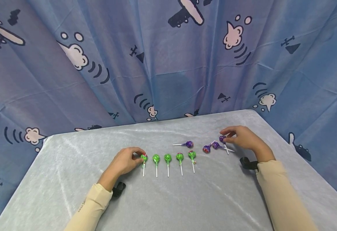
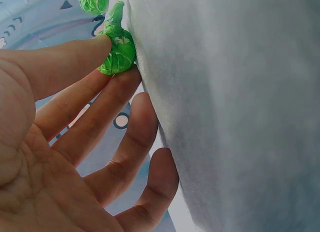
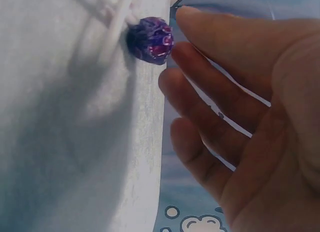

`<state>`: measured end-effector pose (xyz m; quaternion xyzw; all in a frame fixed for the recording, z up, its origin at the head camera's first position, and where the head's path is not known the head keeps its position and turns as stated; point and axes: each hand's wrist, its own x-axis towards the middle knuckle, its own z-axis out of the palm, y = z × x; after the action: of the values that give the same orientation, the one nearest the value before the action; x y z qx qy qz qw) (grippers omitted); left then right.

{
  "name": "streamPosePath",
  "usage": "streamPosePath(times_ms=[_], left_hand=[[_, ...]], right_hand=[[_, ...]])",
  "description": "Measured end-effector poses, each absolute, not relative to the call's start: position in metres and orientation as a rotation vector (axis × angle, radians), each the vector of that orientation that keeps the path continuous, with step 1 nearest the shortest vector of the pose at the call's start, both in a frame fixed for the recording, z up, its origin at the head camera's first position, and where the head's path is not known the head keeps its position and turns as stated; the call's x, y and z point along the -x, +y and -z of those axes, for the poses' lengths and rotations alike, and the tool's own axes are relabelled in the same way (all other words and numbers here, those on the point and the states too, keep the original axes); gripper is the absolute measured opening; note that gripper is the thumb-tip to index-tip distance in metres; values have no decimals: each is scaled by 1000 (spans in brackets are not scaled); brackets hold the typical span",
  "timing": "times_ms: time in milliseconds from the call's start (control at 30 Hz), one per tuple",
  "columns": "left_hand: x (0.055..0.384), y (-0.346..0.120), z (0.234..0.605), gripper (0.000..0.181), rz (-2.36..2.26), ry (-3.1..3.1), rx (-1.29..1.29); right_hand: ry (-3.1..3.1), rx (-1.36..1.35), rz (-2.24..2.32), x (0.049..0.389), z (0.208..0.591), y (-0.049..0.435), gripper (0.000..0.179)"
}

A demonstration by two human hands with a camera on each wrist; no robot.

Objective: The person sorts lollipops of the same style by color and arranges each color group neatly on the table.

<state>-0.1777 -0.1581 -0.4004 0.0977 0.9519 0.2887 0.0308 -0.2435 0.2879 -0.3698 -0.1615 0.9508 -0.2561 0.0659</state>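
Observation:
My left hand (image 1: 127,161) pinches the green lollipop (image 1: 143,157) at the left end of a row; in the left wrist view its wrapped head (image 2: 120,54) sits between thumb and fingertips. Several more green lollipops (image 1: 168,158) continue the row to the right, white sticks pointing toward me. Over at the right, my right hand (image 1: 240,137) is at a purple lollipop (image 1: 222,138), thumb and fingers spread. The right wrist view has that purple head (image 3: 152,40) just off the fingertips, not gripped. Two other purple lollipops (image 1: 206,149) lie beside it, their sticks at mixed angles.
One purple lollipop (image 1: 189,144) lies sideways behind the right end of the green row, its stick pointing left. All rest on a pale cloth-covered table (image 1: 168,202). A blue patterned curtain (image 1: 174,89) hangs behind the table's far edge.

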Motion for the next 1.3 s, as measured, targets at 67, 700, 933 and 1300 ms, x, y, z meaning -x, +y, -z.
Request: streamPosePath(times_ms=[67,700,933,1300], left_hand=[[178,-158,400,21,-891,2931,-298],[179,-157,400,21,-897,2930,-301],[178,-158,402,21,-903,2933,-305],[177,-158,401,21,-908,2936,-301]], right_hand=[[2871,472,768,244,371,288,38],[2844,350,728,249,388,290,44],[2847,361,739,251,390,290,41],[2856,352,757,252,391,288,36]])
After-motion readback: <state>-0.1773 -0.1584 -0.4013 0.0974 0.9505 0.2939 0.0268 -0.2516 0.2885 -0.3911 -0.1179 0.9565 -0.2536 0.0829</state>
